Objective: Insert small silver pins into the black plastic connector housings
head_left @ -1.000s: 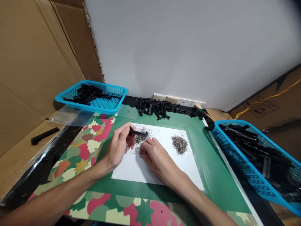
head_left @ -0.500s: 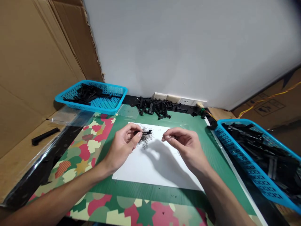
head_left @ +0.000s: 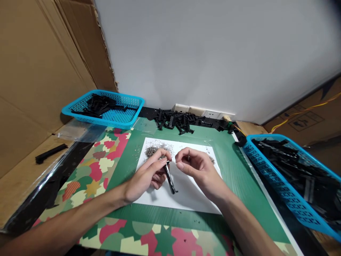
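Observation:
A slim black plastic part [head_left: 171, 179] hangs from the fingertips of my left hand [head_left: 149, 174], its lower end pointing toward me. Close on its right, my right hand [head_left: 195, 164] has thumb and forefinger pinched together; whatever they hold is too small to make out. Both hands are over a white sheet [head_left: 183, 197] on the green mat. A pile of tiny metal pieces [head_left: 152, 151] lies on the sheet behind my left hand, and a smaller pile [head_left: 211, 160] is partly hidden behind my right hand.
Black parts [head_left: 176, 121] are heaped at the back by the wall, near a socket strip [head_left: 210, 114]. One blue basket [head_left: 117, 122] of black parts stands back left, another [head_left: 287, 199] at right. A single black part [head_left: 51, 153] lies on cardboard at left.
The black part has swung from lying sideways to pointing down toward me. My left hand has moved slightly right and nearer; my right hand has shifted left, closer to it.

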`<state>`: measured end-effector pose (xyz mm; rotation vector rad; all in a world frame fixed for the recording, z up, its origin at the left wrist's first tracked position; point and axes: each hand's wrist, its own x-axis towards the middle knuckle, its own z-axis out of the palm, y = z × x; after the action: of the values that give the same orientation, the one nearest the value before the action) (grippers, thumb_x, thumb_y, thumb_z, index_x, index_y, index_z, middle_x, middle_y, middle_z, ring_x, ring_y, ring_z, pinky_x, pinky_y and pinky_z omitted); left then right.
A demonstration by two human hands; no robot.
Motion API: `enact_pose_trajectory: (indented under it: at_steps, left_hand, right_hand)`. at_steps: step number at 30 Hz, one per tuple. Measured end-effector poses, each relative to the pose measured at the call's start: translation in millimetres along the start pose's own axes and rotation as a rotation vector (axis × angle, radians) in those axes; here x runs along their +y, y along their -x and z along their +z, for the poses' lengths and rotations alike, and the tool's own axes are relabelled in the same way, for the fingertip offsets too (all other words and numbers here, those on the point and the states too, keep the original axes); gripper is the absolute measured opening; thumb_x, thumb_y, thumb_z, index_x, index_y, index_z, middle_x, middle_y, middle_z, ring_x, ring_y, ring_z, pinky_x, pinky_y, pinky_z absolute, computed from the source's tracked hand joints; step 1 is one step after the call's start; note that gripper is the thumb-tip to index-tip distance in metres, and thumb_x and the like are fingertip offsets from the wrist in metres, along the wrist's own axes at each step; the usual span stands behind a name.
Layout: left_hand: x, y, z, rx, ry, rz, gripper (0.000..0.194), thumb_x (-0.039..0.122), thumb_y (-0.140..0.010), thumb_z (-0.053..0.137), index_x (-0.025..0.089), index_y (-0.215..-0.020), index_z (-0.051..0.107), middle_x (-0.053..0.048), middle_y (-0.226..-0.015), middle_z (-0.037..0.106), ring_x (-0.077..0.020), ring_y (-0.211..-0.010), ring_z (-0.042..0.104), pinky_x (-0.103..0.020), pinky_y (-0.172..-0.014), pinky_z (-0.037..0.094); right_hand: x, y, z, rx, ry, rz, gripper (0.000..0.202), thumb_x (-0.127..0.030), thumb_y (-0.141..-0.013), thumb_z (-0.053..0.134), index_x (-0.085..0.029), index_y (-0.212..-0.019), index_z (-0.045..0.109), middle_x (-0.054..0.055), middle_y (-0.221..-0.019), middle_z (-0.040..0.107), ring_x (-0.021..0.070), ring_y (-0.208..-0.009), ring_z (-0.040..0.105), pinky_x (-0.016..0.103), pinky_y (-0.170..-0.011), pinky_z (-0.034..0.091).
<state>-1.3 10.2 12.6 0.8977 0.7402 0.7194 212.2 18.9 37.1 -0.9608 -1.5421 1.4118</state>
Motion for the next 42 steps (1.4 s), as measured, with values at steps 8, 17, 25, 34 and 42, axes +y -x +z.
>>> enact_pose_trajectory:
  at_steps: [8,17,25,34,42]
  left_hand:
    - [1.2,0.3,0.6,-0.026,0.149,-0.030,0.030,0.051,-0.101,0.059,0.025,-0.102,0.046,0.003,-0.088,0.053,-0.0045,-0.053,0.036,-0.015,-0.050,0.019]
    - [-3.0,-0.8,1.3,-0.057,0.190,-0.062,0.028,0.049,-0.102,0.058,0.025,-0.099,0.043,0.006,-0.075,0.039,-0.0065,-0.053,0.031,-0.015,-0.048,0.020]
    - [-3.8,0.4,2.0,-0.063,0.199,-0.064,0.025,0.047,-0.102,0.057,0.025,-0.099,0.044,0.004,-0.081,0.042,-0.0065,-0.054,0.031,-0.015,-0.048,0.020]
    - [-1.3,1.1,3.9,-0.075,0.236,-0.086,0.025,0.044,-0.102,0.058,0.025,-0.099,0.043,0.004,-0.086,0.043,-0.0052,-0.054,0.033,-0.015,-0.049,0.020]
    - [-2.5,0.8,1.8,-0.092,0.226,-0.114,0.026,0.044,-0.102,0.058,0.026,-0.098,0.040,0.006,-0.076,0.042,-0.0064,-0.052,0.031,-0.015,-0.049,0.018]
  right_hand:
    - [2.3,1.0,12.3,-0.049,-0.125,0.036,0.019,-0.038,-0.096,0.077,-0.021,-0.099,0.068,0.003,-0.088,0.071,0.0178,-0.084,0.067,0.032,-0.082,0.053]
    - [7.1,5.8,19.0,0.052,0.092,-0.062,0.017,-0.039,-0.098,0.074,-0.023,-0.099,0.073,0.004,-0.093,0.068,0.0186,-0.084,0.059,0.033,-0.075,0.049]
    - [9.5,6.6,20.4,0.063,0.071,-0.045,0.017,-0.040,-0.097,0.075,-0.023,-0.100,0.074,0.004,-0.093,0.068,0.0188,-0.086,0.062,0.033,-0.076,0.051]
    - [10.5,5.6,24.2,0.068,0.060,-0.056,0.016,-0.038,-0.097,0.074,-0.022,-0.097,0.072,0.003,-0.090,0.066,0.0175,-0.081,0.059,0.032,-0.073,0.047]
    - [6.0,6.7,20.5,0.092,0.272,-0.154,0.011,-0.030,-0.102,0.066,-0.023,-0.097,0.073,0.004,-0.091,0.068,0.0184,-0.080,0.056,0.033,-0.071,0.043]
